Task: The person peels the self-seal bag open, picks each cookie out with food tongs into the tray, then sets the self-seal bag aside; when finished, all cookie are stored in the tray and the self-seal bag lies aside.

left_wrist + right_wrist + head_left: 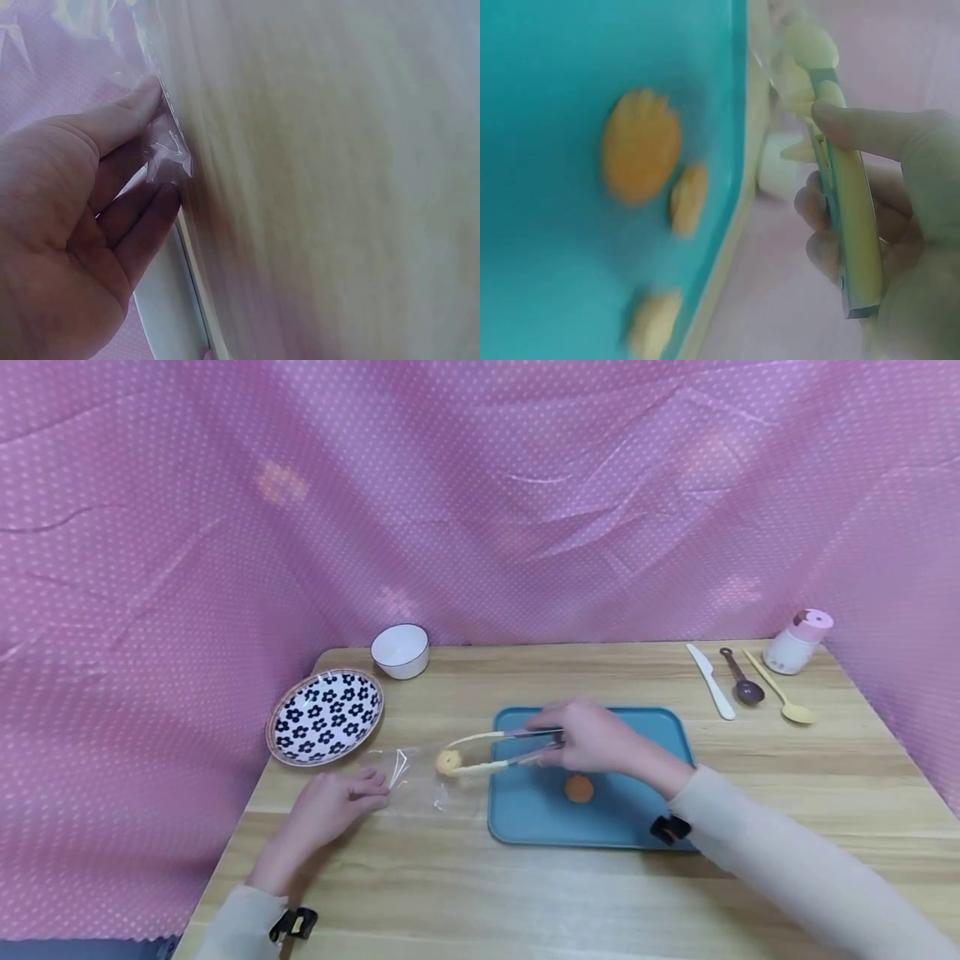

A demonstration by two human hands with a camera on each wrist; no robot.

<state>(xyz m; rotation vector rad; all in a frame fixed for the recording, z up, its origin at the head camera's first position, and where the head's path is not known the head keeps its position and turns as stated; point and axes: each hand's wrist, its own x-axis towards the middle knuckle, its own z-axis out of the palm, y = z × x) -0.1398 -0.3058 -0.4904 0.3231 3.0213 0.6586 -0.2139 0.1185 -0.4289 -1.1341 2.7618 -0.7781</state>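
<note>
My left hand (330, 806) pinches the edge of a clear plastic bag (420, 789) lying on the table. Up close in the left wrist view, a crumpled corner of the bag (169, 150) sits between thumb and fingers. Above the tray, my right hand (592, 737) grips a pair of tongs (487, 767) with pale yellow tips. A small round cookie (449, 762) is at the tips, over the bag; whether it is inside the bag I cannot tell. Another cookie (579, 788) lies on the blue tray (525, 827). The right wrist view, blurred, shows more cookies (641, 146) there.
A flower-patterned plate (327, 718) lies at the left, and a white bowl (405, 669) stands behind it. At the back right are a white knife (711, 681), a brown spoon (748, 692), a yellow spoon (798, 714) and a pink-topped jar (791, 650). Pink curtains surround the table.
</note>
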